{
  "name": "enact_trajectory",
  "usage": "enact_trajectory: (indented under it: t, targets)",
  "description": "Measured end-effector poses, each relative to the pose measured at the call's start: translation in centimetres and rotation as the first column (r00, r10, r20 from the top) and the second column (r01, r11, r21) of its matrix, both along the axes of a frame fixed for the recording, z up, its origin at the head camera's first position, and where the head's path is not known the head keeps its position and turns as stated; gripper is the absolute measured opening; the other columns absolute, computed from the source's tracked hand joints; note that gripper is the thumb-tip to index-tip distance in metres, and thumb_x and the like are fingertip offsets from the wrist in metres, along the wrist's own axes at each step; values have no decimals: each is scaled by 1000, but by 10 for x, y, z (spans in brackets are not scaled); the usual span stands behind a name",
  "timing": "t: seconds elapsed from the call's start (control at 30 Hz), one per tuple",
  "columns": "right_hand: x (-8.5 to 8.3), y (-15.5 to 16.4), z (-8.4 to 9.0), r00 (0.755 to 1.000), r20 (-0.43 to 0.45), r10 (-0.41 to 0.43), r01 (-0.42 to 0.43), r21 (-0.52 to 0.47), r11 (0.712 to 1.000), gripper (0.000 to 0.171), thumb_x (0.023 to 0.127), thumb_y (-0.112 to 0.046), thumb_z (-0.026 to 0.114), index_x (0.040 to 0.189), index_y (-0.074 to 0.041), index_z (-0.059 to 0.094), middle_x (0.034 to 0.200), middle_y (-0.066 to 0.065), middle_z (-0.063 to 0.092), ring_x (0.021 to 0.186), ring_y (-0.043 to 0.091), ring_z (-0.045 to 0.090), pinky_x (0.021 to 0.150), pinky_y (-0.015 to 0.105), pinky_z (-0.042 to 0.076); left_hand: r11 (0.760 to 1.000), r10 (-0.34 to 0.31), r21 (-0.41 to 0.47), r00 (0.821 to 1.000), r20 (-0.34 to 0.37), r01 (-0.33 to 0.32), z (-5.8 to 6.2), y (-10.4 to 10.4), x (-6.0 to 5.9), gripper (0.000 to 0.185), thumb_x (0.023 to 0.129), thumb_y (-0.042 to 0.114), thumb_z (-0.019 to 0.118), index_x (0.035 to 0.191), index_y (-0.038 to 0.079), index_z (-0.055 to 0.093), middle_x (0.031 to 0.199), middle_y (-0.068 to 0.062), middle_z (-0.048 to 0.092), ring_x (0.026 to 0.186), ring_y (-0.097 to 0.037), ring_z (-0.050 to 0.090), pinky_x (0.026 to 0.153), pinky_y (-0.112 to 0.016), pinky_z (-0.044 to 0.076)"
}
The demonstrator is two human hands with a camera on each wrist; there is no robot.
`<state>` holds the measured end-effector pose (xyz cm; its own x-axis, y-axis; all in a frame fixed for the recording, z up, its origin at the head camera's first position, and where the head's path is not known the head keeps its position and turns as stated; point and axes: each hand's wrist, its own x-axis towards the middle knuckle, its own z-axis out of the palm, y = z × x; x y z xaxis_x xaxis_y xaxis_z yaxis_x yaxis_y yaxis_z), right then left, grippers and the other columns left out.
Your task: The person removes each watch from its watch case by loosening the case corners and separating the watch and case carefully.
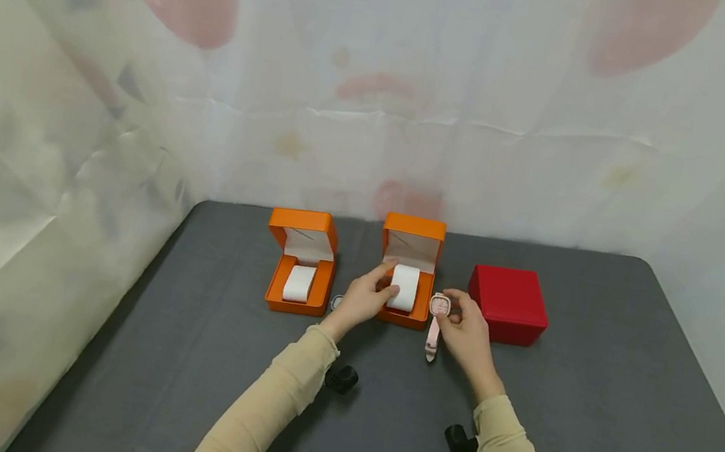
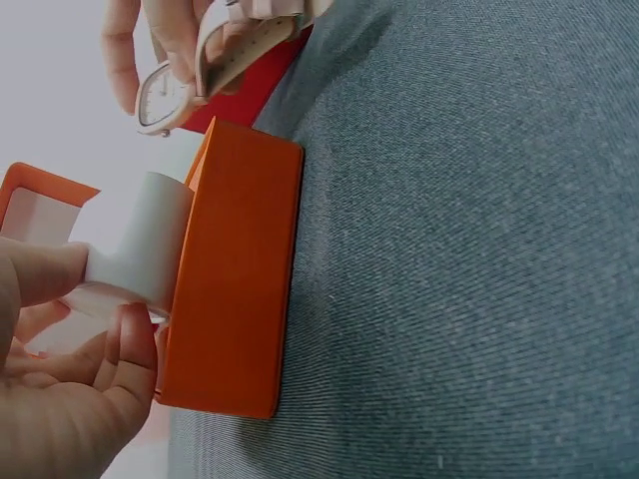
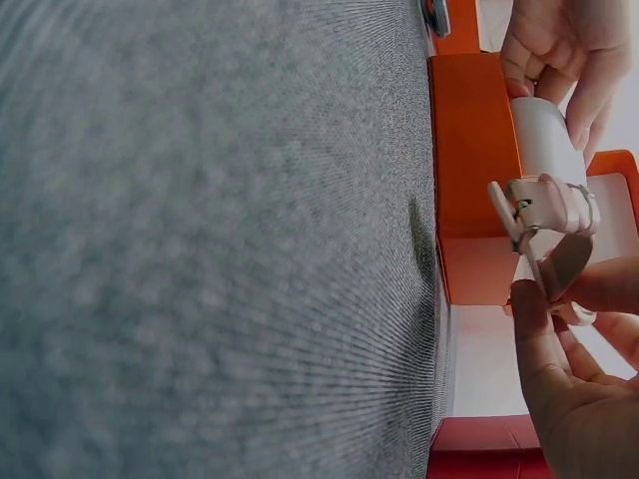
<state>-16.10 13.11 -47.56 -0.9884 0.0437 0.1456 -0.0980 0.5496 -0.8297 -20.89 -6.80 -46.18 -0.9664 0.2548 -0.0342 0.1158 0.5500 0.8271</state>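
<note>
My left hand [image 1: 385, 283] grips the white cushion [image 1: 405, 287] in the middle open orange box [image 1: 413, 236], with thumb and fingers round its left side. The left wrist view shows the same cushion [image 2: 145, 244] pinched above the box wall [image 2: 240, 269]. My right hand [image 1: 454, 311] pinches a pale pink watch [image 1: 438, 307] just right of that box, its strap hanging down to the table. In the right wrist view the watch [image 3: 544, 205] sits beside the cushion [image 3: 544, 135].
A second open orange box [image 1: 300, 264] with its own white cushion stands to the left. Between the two boxes lies a small greyish object [image 1: 336, 302]. A closed red box [image 1: 508, 302] sits right of my right hand. Grey cloth [image 1: 594, 393] covers the table, with pale printed sheets behind.
</note>
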Motion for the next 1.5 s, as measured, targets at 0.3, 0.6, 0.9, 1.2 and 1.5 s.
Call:
enact_trajectory:
  t: [0.3,0.6,0.9,1.2,1.5]
  targets:
    - [0,2,-3,998,51,23,-26,60,998,38,83,-5,62,120,-2,53,102,18,58,72,20,54,63,25,44,999,-10,-48,1000,3,10,3,4,-1,52,96,26,51,146,24,33,148,-10,37,130,-28,44,101,-45,41]
    - [0,4,-4,996,85,40,-45,58,997,36,83,-5,62,118,-2,52,100,18,58,71,18,58,65,27,49,996,-25,-85,997,-73,19,3,3,-3,51,95,21,52,144,13,37,138,-20,46,115,-34,50,94,-46,43]
    - [-6,5,-6,984,172,41,-58,93,994,35,83,-6,65,116,-5,52,95,14,57,68,16,56,63,26,47,988,-38,-154,995,-88,24,-1,3,-4,51,93,21,57,140,7,43,120,-20,55,74,-19,45,65,-26,37]
    - [-6,7,-7,983,170,65,-95,173,980,32,83,-8,65,112,-6,54,90,12,60,72,18,53,65,28,45,975,-42,-220,990,-134,12,-5,8,-3,41,90,17,61,128,2,55,98,-15,53,80,-19,46,67,-25,39]
    - [-7,6,-8,979,197,59,-99,200,975,32,84,-11,65,113,-7,53,91,11,58,72,19,51,64,29,42,975,-22,-222,990,-138,-9,-6,9,-3,38,89,17,63,123,2,58,97,-13,52,77,-18,48,67,-25,41]
